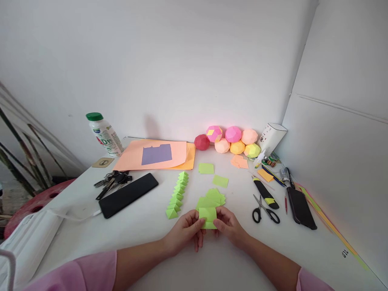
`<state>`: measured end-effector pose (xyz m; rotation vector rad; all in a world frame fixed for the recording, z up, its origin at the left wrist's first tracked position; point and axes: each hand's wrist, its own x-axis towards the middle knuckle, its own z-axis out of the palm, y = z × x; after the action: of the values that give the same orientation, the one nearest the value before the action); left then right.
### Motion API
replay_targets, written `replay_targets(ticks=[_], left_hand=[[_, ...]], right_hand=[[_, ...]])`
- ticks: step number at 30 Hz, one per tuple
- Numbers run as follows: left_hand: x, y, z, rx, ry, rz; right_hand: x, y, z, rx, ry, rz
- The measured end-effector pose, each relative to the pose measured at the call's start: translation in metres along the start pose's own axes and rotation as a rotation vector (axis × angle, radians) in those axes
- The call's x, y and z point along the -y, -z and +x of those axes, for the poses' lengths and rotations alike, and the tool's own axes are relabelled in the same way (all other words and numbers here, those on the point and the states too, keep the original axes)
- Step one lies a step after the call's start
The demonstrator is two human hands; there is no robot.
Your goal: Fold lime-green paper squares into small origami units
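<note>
Between my two hands is a small green paper piece, with a crease or fold running across its lower part. My left hand pinches its left edge, thumb on top. On the opposite edge, my right hand grips it the same way. Just behind lies a loose pile of green paper pieces, partly covered by the held one. Two flat green slips rest farther back. Left of the pile runs a row of folded green paper units, standing in small peaks.
Scissors, a box cutter and a phone lie to the right. A black power bank, keys and a bottle are left. Colourful paper balls line the wall beside orange sheets.
</note>
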<state>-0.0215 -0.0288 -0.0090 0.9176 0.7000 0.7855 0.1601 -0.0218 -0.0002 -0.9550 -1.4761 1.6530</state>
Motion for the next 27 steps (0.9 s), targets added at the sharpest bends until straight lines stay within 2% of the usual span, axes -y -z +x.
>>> replay_targets(ticks=[6, 9, 16, 21, 27], left_hand=[[0.0021, 0.0022, 0.0, -0.023, -0.011, 0.026], [-0.0014, 0.0006, -0.0009, 0.006, -0.026, 0.078], [-0.0024, -0.0007, -0.0044, 0.041, 0.034, 0.158], [-0.0023, -0.0012, -0.0048, -0.02, 0.018, 0.101], [0.0012, -0.0003, -0.0032, -0.082, -0.007, 0.064]], right_hand=[[-0.0015, 0.0004, 0.0025, -0.063, -0.093, -0.018], [-0.004, -0.0005, 0.002, -0.076, -0.086, -0.012], [-0.0057, -0.0015, -0.0011, -0.072, -0.08, -0.048], [-0.0042, -0.0015, -0.0007, -0.067, -0.107, -0.021], [-0.0037, -0.0013, -0.002, -0.016, -0.042, -0.105]])
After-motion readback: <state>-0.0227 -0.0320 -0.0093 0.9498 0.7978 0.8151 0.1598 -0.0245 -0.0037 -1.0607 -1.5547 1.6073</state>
